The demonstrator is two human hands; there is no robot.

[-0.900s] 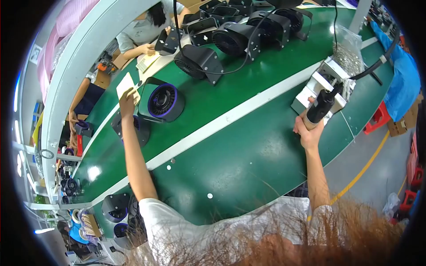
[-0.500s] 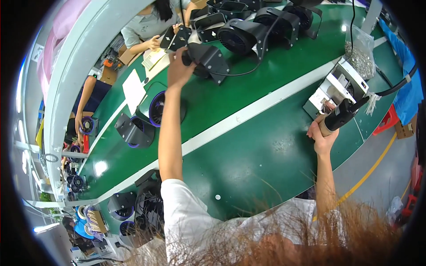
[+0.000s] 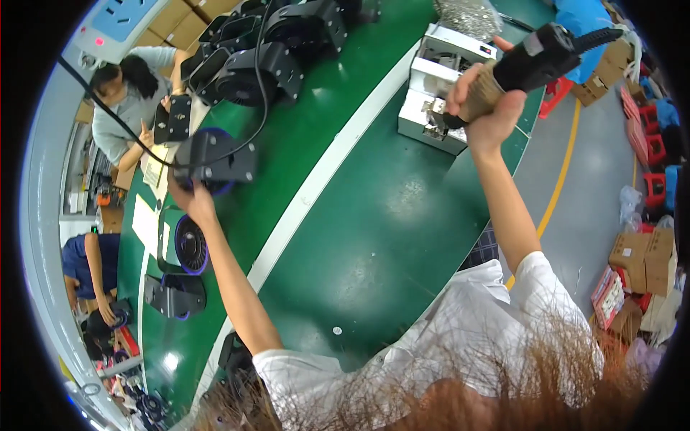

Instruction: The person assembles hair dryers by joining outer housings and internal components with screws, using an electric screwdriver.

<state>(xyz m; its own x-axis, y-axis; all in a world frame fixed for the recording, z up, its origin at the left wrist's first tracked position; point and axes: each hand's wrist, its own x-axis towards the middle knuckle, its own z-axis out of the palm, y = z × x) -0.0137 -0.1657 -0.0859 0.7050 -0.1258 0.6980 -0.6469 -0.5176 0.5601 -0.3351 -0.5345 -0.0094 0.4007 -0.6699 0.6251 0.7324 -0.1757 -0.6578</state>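
Note:
My right hand is wrapped round the tan-covered grip of a black electric screwdriver, raised above the near table edge. Just left of its tip stands a white screw feeder. At the left, with my arm stretched out, my left hand grips the lower edge of a black fan with a bracket and a purple rim. That fan is blurred, and some of my fingers are hidden. Nearer me on the table are another purple-rimmed fan and a fan in a bent black bracket.
Several black fans crowd the far side. A black cable loops across the fan in my left hand. A bag of small metal parts lies behind the feeder. Across the table, one person handles a black bracket; another works farther left.
My view has turned to the right. The fan is now in my left hand's grip and turned, its purple rim showing. My right hand has lifted the screwdriver up off the feeder.

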